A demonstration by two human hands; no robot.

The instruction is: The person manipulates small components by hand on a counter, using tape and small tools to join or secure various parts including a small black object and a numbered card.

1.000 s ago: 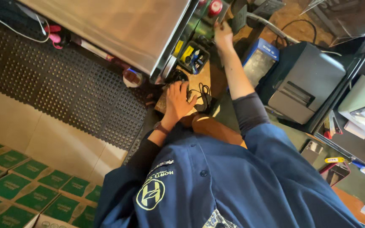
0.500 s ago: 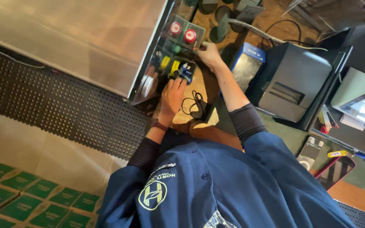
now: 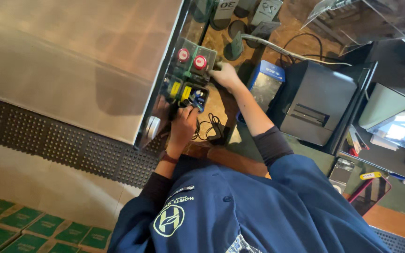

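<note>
Red caps mark the spot: two red-topped containers (image 3: 191,59) stand in a small clear organiser tray (image 3: 187,79) at the counter's edge, with yellow-labelled items (image 3: 180,90) in the compartment below them. Your right hand (image 3: 226,75) rests at the tray's upper right corner, just beside the nearer red cap, fingers curled loosely against the rim; I cannot tell whether they pinch anything. Your left hand (image 3: 183,126) sits at the tray's lower edge, fingers bent inward and touching its near wall, next to a coiled black cable (image 3: 209,129). Half a second ago the right hand was lower, by the yellow items; it has since slid up to the red caps, while the left has stayed put against the tray. That reads as steadying with one hand and sorting with the other. A dark receipt printer (image 3: 317,103) and a blue-framed card terminal (image 3: 264,82) stand to the right.
</note>
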